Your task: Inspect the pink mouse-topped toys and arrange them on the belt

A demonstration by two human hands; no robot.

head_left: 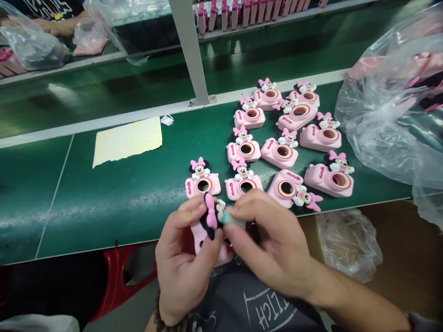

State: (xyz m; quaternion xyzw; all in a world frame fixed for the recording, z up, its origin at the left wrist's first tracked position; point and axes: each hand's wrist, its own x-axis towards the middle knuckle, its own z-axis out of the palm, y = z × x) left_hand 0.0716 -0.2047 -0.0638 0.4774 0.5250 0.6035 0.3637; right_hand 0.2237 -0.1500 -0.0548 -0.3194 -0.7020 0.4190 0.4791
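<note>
My left hand (182, 263) is closed around a pink toy camera case (198, 235) with a mouse figure (210, 214) on top, its pink bow turned toward me. Between the thumb and fingers of my right hand (273, 235) is a small teal-and-whitish piece (228, 218), held against or very close to the figure's face. Its exact kind is unclear. Just beyond my hands, several similar pink camera cases (284, 152) lie on the green table (138, 198), including a nearby case (207, 186) with its round opening facing me.
A torn yellow sticker sheet (128, 140) and a small white label (167, 120) lie on the left. A large clear bag (374, 110) of pink parts bulges at the right. A grey post (190, 50) rises behind. Another person's hand (62, 26) is across the line.
</note>
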